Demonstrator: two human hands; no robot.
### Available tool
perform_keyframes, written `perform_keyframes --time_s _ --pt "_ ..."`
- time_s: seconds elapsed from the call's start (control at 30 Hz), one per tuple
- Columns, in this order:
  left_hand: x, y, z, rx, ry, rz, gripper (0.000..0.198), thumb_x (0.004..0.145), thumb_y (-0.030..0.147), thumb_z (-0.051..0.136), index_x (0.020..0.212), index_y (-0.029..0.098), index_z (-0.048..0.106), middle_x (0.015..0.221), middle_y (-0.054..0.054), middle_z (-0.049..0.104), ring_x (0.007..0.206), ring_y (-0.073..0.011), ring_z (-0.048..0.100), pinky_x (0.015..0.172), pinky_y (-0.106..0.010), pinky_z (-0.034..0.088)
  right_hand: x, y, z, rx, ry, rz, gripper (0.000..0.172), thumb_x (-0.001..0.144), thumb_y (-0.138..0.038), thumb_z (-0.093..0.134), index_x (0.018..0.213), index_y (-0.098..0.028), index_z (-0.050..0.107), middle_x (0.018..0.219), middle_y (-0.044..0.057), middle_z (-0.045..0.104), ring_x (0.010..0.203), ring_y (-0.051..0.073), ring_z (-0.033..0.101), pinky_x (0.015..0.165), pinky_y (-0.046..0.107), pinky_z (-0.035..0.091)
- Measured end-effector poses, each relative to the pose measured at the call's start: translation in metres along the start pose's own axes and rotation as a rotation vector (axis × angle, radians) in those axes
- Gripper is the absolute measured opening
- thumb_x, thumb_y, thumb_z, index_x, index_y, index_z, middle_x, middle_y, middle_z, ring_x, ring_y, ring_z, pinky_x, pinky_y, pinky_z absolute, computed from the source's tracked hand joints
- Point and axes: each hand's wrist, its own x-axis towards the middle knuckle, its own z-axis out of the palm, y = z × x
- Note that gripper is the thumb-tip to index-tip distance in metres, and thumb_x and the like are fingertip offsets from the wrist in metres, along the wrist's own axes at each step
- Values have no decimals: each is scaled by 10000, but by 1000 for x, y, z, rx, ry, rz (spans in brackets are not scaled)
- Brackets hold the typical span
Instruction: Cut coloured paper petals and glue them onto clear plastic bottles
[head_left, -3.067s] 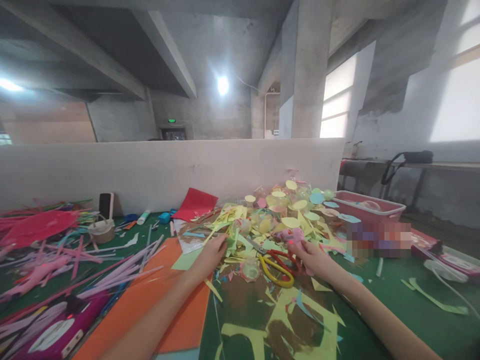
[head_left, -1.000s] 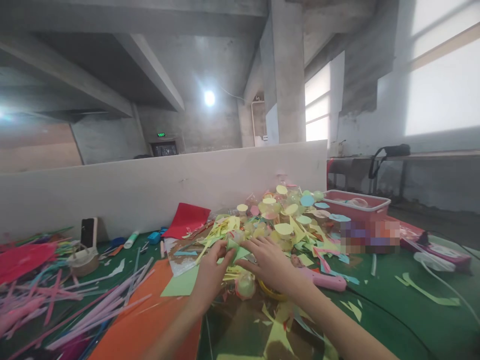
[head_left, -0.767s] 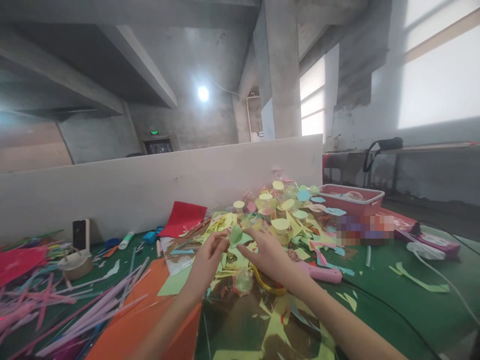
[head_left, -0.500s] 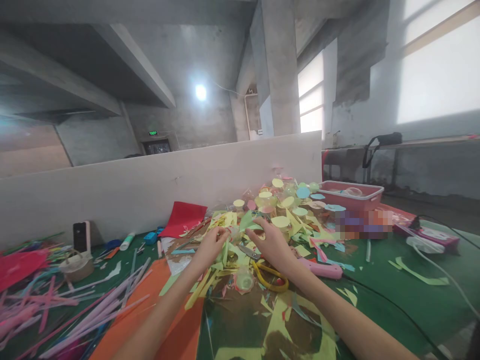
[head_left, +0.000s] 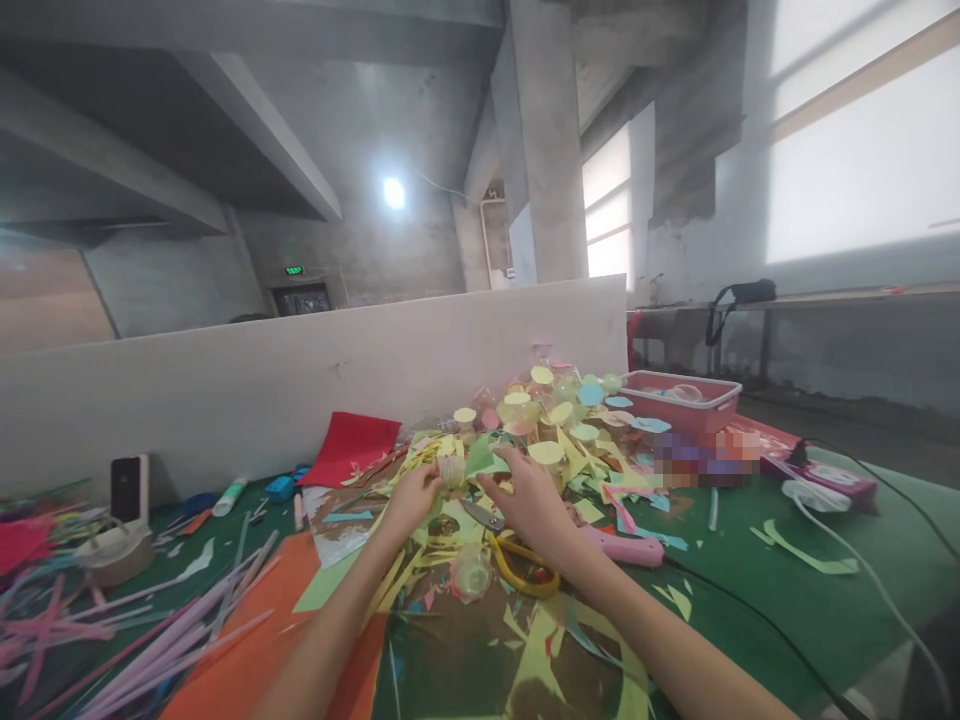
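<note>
My left hand [head_left: 414,496] is closed with its fingertips on a small pale, ribbed, cup-like piece [head_left: 451,472]. Just to the right, my right hand [head_left: 529,492] pinches a light green sheet of paper [head_left: 480,457] between thumb and fingers, close to that piece. Below my right hand lie scissors with yellow handles [head_left: 517,578], their blades partly under the fingers. A clear round cup [head_left: 472,573] rests in front of them among paper scraps. Beside my right wrist lies a pink glue gun [head_left: 626,547] with a black cord.
Behind my hands is a heap of clear cups with paper discs [head_left: 546,455]. A pink basket [head_left: 679,400] stands at the back right. Orange paper [head_left: 262,630], lilac strips [head_left: 176,645] and a tape roll [head_left: 116,555] lie left. A white partition [head_left: 225,385] bounds the table.
The view has turned slightly to the right, so everything sits further left. The pale ribbed piece at my left fingers now shows more clearly, and the green paper is nearer to it.
</note>
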Motion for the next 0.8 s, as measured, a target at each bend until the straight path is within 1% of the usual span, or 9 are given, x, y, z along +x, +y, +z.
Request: perform_keyframes --time_s 0.17,0.27,0.33,0.37,0.47,0.57,0.7,0.8 --pt "6 -1 -10 165 -53 92 309 898 338 564 1156 168 575 1175 -79 603 1000 -201 610 854 -426 516 1 3 -2 -25 4 12 395 912 -368 537 1254 -171 540 1040 113 676 1107 311 544 905 385 395" --pt "6 2 -13 215 -41 149 171 908 264 533 989 159 642 1069 -68 652 1014 -205 592 920 -433 463 1 3 -1 39 -14 40 416 910 -377 532 1272 -172 527 1066 116 667 1084 298 560 880 373 411" --pt "6 4 -15 238 -14 171 191 911 201 478 877 168 663 1004 -74 678 1029 -222 566 955 -422 422 1 3 0 79 -24 61 424 902 -383 534 1277 -184 521 1093 115 657 1086 291 563 882 370 414" --pt "5 5 -16 249 3 178 219 908 184 452 859 174 665 995 -82 683 1033 -234 554 958 -415 411 1 3 1 92 -29 69 424 898 -383 535 1275 -189 521 1101 113 654 1088 290 563 889 375 413" --pt "5 5 -18 278 53 183 231 885 163 420 887 179 650 1011 -96 672 1014 -255 547 921 -405 417 1 3 3 120 -42 81 421 892 -373 538 1269 -186 521 1102 113 650 1083 293 562 902 390 411" --pt "4 2 -18 296 82 178 219 856 126 417 884 178 628 989 -96 655 984 -249 558 887 -382 432 0 3 4 150 -48 74 437 895 -365 537 1281 -162 510 1114 126 645 1073 293 561 905 395 412" --pt "3 -3 -13 309 81 184 219 855 102 400 887 172 604 985 -95 634 985 -233 562 891 -356 432 -2 2 5 141 -74 57 440 906 -376 521 1286 -154 509 1129 138 641 1095 303 551 908 404 412" --pt "1 -2 -12 323 65 191 207 870 119 401 888 174 600 981 -92 630 1006 -228 560 905 -345 422 -2 2 5 121 -96 54 446 908 -380 517 1290 -151 505 1149 144 633 1105 312 546 913 422 407"
